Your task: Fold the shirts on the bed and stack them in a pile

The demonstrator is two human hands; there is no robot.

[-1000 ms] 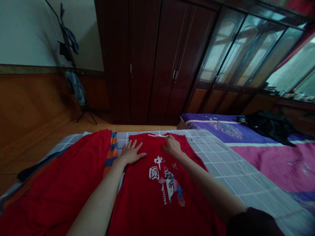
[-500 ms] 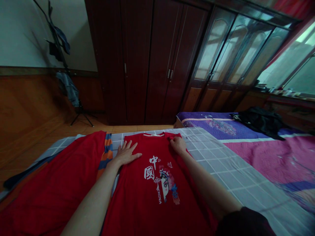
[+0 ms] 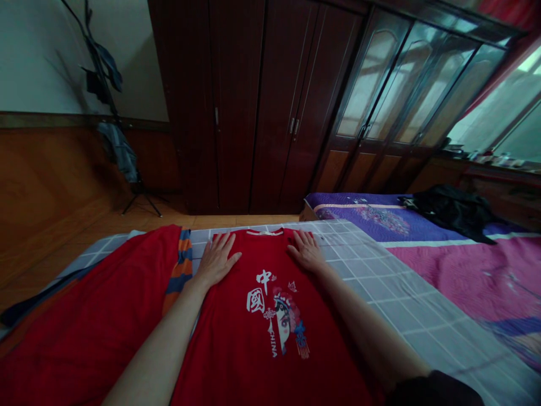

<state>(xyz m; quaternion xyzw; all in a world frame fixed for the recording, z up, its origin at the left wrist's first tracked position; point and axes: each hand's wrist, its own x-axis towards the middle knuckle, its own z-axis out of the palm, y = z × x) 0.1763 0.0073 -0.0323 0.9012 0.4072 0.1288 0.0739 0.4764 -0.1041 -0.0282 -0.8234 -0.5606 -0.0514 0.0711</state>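
Observation:
A red T-shirt (image 3: 236,332) with white characters and a printed mask design lies face up before me, its collar at the far end. My left hand (image 3: 216,260) rests flat on its left shoulder, fingers spread. On the right shoulder lies my right hand (image 3: 307,254), palm down with the fingers stretched out. Neither hand grips the cloth. Under the shirt is a grey checked sheet (image 3: 363,276). To the left, beside my left forearm, another red garment (image 3: 105,304) with an orange and blue striped edge is spread out.
Beyond the sheet's far edge stands a dark wooden wardrobe (image 3: 236,113). A coat stand (image 3: 107,101) with caps and cloth is at the far left. At right, a purple and pink bedspread (image 3: 448,265) carries a black garment (image 3: 452,211).
My right hand has gone from closed fingers at the right shoulder to lying flat and spread there. My left hand has shifted slightly toward the collar end.

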